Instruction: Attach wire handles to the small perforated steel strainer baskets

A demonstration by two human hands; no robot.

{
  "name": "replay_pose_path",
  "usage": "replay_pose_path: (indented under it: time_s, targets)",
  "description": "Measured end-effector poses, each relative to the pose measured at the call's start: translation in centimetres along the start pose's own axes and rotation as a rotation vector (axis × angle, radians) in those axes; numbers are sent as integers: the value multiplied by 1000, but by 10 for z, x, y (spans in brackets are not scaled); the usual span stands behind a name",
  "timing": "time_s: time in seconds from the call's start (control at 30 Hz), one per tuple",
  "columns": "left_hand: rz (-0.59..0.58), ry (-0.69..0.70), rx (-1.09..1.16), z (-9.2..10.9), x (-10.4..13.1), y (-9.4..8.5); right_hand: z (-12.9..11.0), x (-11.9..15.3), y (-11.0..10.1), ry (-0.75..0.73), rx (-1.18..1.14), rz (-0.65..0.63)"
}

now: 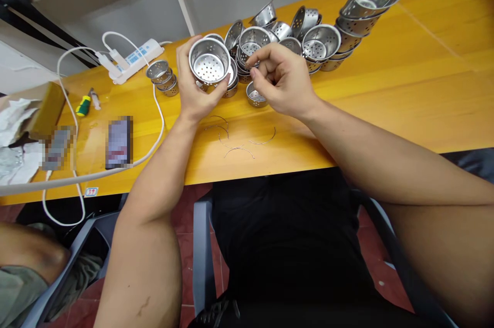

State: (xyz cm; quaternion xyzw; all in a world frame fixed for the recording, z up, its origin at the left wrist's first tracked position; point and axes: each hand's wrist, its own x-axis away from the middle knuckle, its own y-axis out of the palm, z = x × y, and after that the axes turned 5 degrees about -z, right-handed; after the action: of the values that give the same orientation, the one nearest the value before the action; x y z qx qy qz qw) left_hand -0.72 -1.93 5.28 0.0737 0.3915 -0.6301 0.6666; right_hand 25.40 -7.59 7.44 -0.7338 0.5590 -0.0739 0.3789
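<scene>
In my left hand (193,88) is a perforated metal cup (210,63), its open mouth tilted toward me and my fingers wrapped round its side. My right hand (283,81) hovers to the right of that cup, its thumb and index finger brought close together; anything between them is too small to make out. Below the right fingertips a small metal cup (257,95) stands on the table. Several thin curved wires (239,149) lie on the yellow table (293,155) in front of my hands. Behind the hands, more perforated cups (320,45) are piled and stacked.
A tall leaning cup stack (360,16) stands at the right back. To the left are a small cup stack (164,78), a white power strip (137,63) with cables, a phone (119,142) and a green-yellow screwdriver (83,105). Another person's leg (31,251) shows at lower left.
</scene>
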Motion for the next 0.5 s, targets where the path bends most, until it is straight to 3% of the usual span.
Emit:
replay_pose_path:
  time_s: [0.23, 0.5]
  targets:
    - [-14, -6, -49, 6, 4, 4, -1, 1, -2, -5, 10, 36]
    - [-177, 54, -6, 13, 13, 22, -4, 0, 0, -81, -103, 111]
